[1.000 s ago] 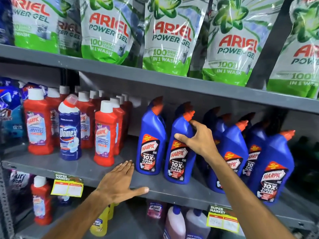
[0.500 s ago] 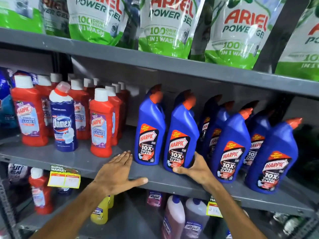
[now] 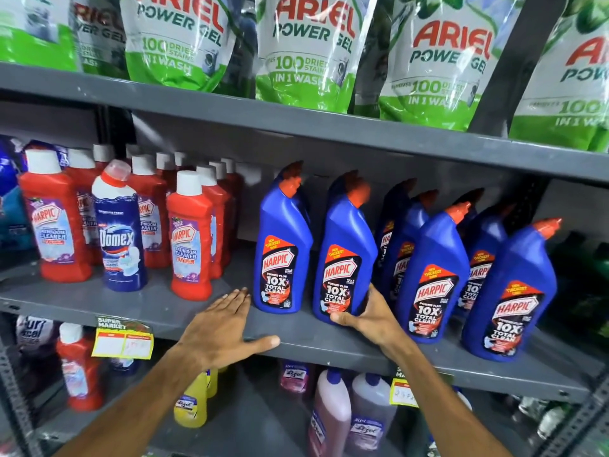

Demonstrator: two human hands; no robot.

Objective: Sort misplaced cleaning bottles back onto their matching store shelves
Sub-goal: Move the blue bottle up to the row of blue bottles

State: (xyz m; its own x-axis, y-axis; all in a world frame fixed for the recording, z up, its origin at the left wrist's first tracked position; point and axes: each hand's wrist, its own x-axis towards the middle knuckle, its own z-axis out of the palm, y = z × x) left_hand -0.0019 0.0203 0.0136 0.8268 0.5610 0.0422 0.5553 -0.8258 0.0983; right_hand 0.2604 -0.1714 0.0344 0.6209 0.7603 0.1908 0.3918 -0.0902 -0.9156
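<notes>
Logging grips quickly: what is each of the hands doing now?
Left hand: open, flat on the shelf edge, holding nothing.
Right hand: closed around the base of a blue Harpic bottle.

A dark blue Domex bottle [image 3: 120, 230] with a red-and-clear cap stands upright among red cleaner bottles [image 3: 191, 240] on the middle shelf [image 3: 99, 300]; blue toilet-cleaner bottles [image 3: 285, 249] line the right.

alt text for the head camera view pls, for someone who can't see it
A person's right hand grips the base of a blue Harpic toilet cleaner bottle on a grey metal store shelf, while the left hand rests flat on the shelf edge. To the left, one dark blue Domex bottle stands among red Harpic bathroom cleaner bottles; green-and-white Ariel pouches sit above.
</notes>
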